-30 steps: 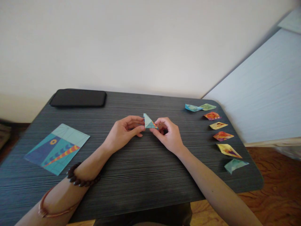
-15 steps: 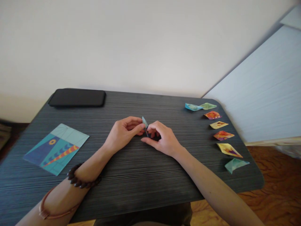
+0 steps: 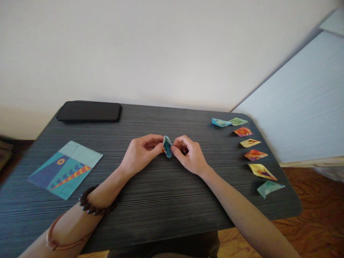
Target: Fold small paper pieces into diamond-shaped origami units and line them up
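At the middle of the dark striped table (image 3: 150,211), a small folded paper piece (image 3: 167,146), teal with a bit of orange, is pinched between both hands. My left hand (image 3: 141,152) grips its left side with thumb and fingers closed. From the right, my right hand (image 3: 189,154) pinches the same piece, fingers curled. The piece stands narrow and upright, just above the tabletop.
A flat patterned teal paper sheet (image 3: 65,169) lies at the left. A black phone (image 3: 89,111) rests at the far left edge. Several folded paper pieces (image 3: 253,154) line the right edge in a curve. A pale blue surface (image 3: 303,107) adjoins the table's right.
The folded piece showed as a flat triangle, then was folded nearly edge-on; now it is turned to show a narrow pointed face. Both hands stayed in place at the table's middle.
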`<action>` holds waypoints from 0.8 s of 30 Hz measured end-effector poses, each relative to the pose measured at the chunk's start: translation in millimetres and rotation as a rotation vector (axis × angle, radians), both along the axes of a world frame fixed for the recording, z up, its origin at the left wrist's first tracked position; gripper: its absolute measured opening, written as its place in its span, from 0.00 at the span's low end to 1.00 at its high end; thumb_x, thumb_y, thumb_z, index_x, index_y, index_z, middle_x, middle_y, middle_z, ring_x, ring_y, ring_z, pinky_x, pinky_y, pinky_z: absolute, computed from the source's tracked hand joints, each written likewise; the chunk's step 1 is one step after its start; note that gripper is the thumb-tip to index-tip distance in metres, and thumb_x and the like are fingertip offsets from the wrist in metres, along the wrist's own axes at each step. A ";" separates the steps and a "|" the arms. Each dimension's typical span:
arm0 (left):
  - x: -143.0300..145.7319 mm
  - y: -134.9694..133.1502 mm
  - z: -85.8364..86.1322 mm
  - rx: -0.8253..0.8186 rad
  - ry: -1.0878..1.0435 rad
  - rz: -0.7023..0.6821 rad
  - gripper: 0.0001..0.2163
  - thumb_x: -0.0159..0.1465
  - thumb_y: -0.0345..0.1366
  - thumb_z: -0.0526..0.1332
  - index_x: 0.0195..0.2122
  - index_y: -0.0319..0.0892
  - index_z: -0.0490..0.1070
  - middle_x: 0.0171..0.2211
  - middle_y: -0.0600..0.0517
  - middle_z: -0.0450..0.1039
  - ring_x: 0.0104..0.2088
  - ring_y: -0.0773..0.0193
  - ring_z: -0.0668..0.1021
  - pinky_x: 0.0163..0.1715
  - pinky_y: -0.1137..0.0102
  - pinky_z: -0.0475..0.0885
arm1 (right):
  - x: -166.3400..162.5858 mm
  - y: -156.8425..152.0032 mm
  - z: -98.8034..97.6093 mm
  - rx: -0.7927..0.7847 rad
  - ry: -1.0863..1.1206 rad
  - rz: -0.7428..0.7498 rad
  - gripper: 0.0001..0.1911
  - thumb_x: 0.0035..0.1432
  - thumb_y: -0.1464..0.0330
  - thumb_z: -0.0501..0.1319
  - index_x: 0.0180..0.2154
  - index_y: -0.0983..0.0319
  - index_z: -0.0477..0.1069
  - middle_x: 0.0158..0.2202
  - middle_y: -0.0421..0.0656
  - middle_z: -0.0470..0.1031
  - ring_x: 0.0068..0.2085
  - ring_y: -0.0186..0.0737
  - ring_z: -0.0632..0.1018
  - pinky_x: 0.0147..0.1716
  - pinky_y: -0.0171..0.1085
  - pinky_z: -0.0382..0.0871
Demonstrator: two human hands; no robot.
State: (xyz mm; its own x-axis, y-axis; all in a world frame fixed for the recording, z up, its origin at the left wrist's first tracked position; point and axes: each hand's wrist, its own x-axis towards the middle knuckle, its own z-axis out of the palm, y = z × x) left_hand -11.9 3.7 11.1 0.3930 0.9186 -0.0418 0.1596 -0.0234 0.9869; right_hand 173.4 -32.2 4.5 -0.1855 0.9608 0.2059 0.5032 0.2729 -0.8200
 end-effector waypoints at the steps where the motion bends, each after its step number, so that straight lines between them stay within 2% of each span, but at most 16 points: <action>1: 0.3 -0.7 -0.2 0.031 0.027 0.009 0.13 0.58 0.41 0.63 0.41 0.39 0.74 0.38 0.49 0.79 0.38 0.60 0.80 0.44 0.65 0.76 | -0.1 -0.3 -0.2 0.011 -0.051 -0.033 0.05 0.59 0.65 0.56 0.33 0.60 0.64 0.26 0.37 0.72 0.25 0.31 0.71 0.26 0.32 0.62; 4: 1.4 -2.9 -1.2 0.127 0.140 0.028 0.12 0.59 0.39 0.61 0.42 0.40 0.74 0.37 0.50 0.79 0.37 0.60 0.80 0.43 0.65 0.76 | -0.8 -0.8 -0.8 0.065 -0.270 -0.111 0.06 0.58 0.66 0.56 0.29 0.60 0.66 0.23 0.37 0.70 0.23 0.32 0.68 0.27 0.34 0.60; 6: 2.1 -4.0 -1.0 0.192 0.220 0.038 0.12 0.59 0.38 0.60 0.42 0.41 0.74 0.36 0.50 0.79 0.36 0.61 0.80 0.41 0.66 0.76 | -1.3 -0.9 -1.6 0.078 -0.355 -0.108 0.08 0.59 0.66 0.56 0.29 0.61 0.67 0.22 0.37 0.70 0.23 0.32 0.68 0.27 0.34 0.59; 11: 4.3 -5.7 4.7 0.390 0.386 0.033 0.13 0.60 0.38 0.58 0.44 0.41 0.72 0.33 0.51 0.75 0.30 0.65 0.77 0.34 0.70 0.74 | -2.7 -0.4 -2.9 0.084 -0.385 -0.072 0.09 0.60 0.67 0.54 0.30 0.61 0.69 0.23 0.38 0.71 0.24 0.32 0.69 0.27 0.33 0.59; 15: 5.2 -6.2 7.4 0.536 0.529 0.038 0.10 0.59 0.39 0.58 0.38 0.40 0.70 0.28 0.53 0.70 0.26 0.67 0.72 0.30 0.69 0.69 | -3.6 -0.7 -2.1 0.103 -0.394 -0.086 0.09 0.60 0.66 0.55 0.28 0.61 0.68 0.22 0.38 0.70 0.24 0.32 0.68 0.27 0.33 0.58; 20: 4.5 -5.4 3.8 0.564 0.595 0.076 0.06 0.59 0.36 0.56 0.36 0.41 0.67 0.28 0.54 0.68 0.25 0.67 0.70 0.30 0.70 0.66 | -4.6 -1.8 -2.3 0.113 -0.378 -0.092 0.09 0.60 0.67 0.55 0.29 0.60 0.68 0.24 0.38 0.72 0.24 0.31 0.69 0.26 0.32 0.59; 24: 4.4 -4.9 4.1 0.545 0.574 0.102 0.07 0.59 0.39 0.57 0.35 0.42 0.64 0.29 0.54 0.67 0.25 0.67 0.69 0.29 0.70 0.66 | -5.2 -2.2 -2.7 0.142 -0.403 -0.099 0.09 0.60 0.67 0.55 0.28 0.61 0.68 0.23 0.38 0.72 0.24 0.32 0.70 0.27 0.32 0.59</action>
State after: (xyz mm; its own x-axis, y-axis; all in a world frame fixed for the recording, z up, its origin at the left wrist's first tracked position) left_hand -7.5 -1.2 15.1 0.3594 0.8982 0.2531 0.6669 -0.4369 0.6036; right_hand 168.2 -34.3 1.7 -0.1863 0.9454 0.2672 0.8050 0.3029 -0.5102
